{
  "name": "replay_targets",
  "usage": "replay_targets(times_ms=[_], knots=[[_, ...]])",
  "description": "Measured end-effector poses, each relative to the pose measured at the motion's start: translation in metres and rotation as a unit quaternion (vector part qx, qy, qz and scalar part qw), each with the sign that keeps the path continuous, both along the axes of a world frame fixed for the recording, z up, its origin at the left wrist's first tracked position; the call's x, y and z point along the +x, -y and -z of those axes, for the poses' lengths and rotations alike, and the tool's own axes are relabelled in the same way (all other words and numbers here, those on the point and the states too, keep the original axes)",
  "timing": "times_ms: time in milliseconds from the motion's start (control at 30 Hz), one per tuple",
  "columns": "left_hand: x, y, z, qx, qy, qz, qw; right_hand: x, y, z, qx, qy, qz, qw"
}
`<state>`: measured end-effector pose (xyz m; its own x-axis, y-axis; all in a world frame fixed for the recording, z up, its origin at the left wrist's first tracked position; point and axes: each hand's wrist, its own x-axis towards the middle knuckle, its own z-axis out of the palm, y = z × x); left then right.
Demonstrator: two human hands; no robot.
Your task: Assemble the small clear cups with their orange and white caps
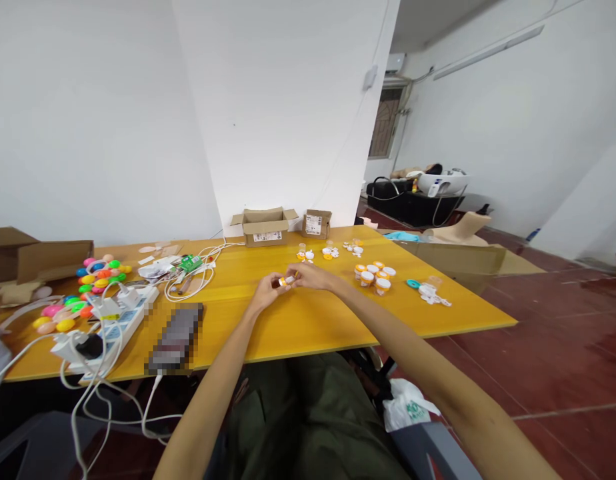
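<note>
Over the middle of the table, a small white-and-orange plastic piece (pixel 287 281) is held between my two hands. My left hand (pixel 268 291) closes on it from the left. My right hand (pixel 312 276) reaches from the right with fingertips pinched on its other side. Its exact kind is too small to make out. Nearest to the right is a cluster of small tubs (pixel 382 285) with white lids and orange rims. Behind my hands lie little groups of white, orange and clear parts (pixel 331 253). Farther right, white pieces (pixel 429 292) lie beside a teal ring (pixel 413 284) and a clear cup (pixel 435 283).
Two cardboard boxes, one open (pixel 266 230) and one smaller (pixel 317 225), stand along the wall. On the left are a power strip (pixel 121 330) with tangled cables, a phone (pixel 175 338), colourful balls (pixel 101 273) and a green circuit board (pixel 191 263). The yellow table (pixel 308 327) ends close before me.
</note>
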<state>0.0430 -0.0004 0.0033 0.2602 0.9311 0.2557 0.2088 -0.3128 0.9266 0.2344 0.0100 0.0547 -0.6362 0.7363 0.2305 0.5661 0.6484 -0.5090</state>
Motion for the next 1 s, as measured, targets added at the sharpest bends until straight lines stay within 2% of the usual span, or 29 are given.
replay_targets(times_ms=[233, 333, 467, 767, 1000], knots=[[-0.003, 0.004, -0.005, -0.006, 0.036, -0.009, 0.999, -0.003, 0.009, 0.033, -0.07, -0.206, 0.033, 0.975], [-0.004, 0.004, -0.004, -0.006, 0.033, -0.005, 0.999, -0.008, 0.012, 0.041, -0.078, -0.257, 0.039, 0.963], [-0.003, 0.004, -0.006, -0.007, 0.034, 0.001, 0.999, -0.012, 0.014, 0.045, -0.044, -0.274, 0.05, 0.959], [-0.004, 0.007, -0.011, -0.002, 0.032, 0.013, 0.999, -0.013, 0.018, 0.048, 0.081, -0.269, 0.046, 0.959], [-0.004, 0.009, -0.013, -0.009, 0.025, 0.003, 1.0, -0.014, 0.02, 0.044, 0.038, -0.258, 0.07, 0.963]])
